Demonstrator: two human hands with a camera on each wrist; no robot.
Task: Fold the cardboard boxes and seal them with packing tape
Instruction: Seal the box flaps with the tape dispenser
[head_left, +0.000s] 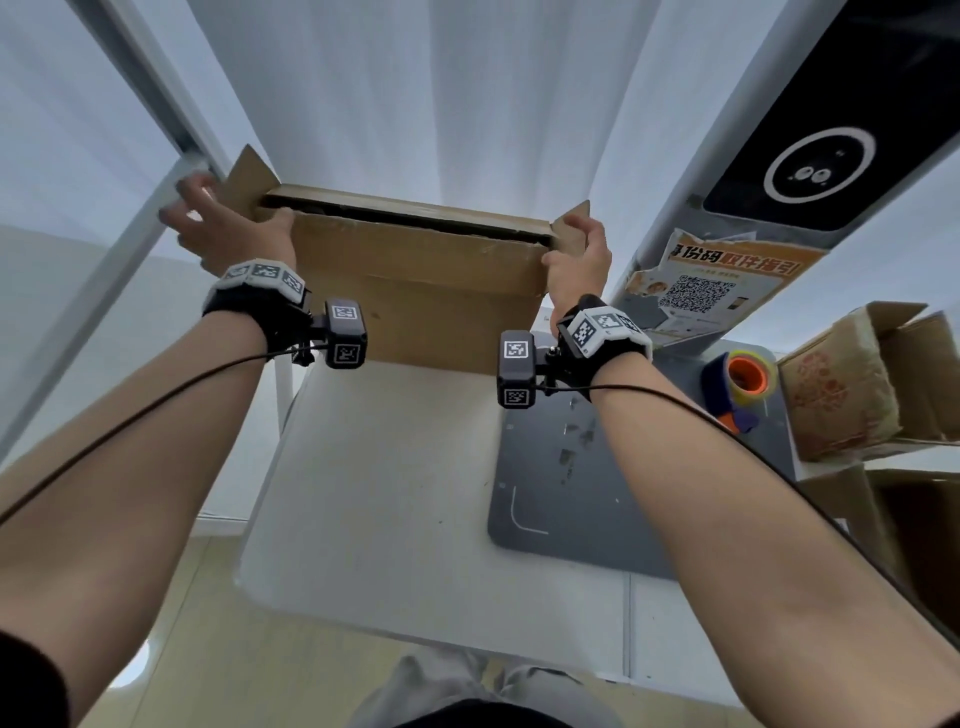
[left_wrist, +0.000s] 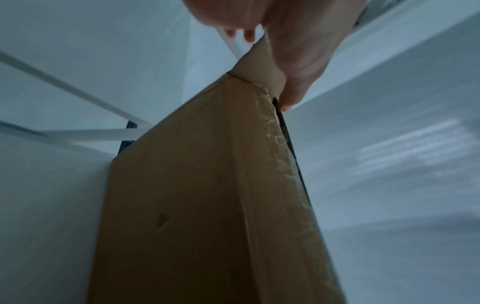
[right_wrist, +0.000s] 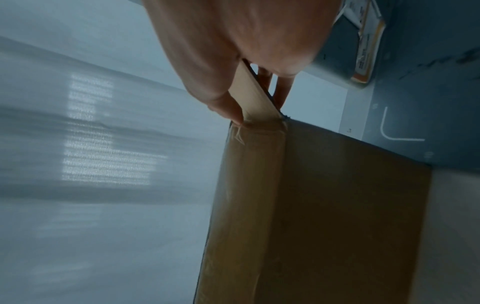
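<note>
A brown cardboard box (head_left: 415, 291) is held up above the white table (head_left: 395, 493), its long top flaps nearly closed with a dark slit between them. My left hand (head_left: 223, 228) pinches the small end flap (head_left: 249, 182) at the box's left end, thumb on the near side. My right hand (head_left: 576, 260) pinches the right end flap (head_left: 571, 223). In the left wrist view the thumb (left_wrist: 298, 82) lies along the flap beside the box (left_wrist: 207, 205). In the right wrist view thumb and fingers (right_wrist: 223, 102) squeeze the flap above the box (right_wrist: 324, 205).
A tape dispenser (head_left: 743, 384) with an orange core sits on a dark grey mat (head_left: 561, 493) at the right. Other cardboard boxes (head_left: 852, 384) stand at the far right. A grey post with a QR poster (head_left: 711, 291) rises behind; white curtains hang beyond.
</note>
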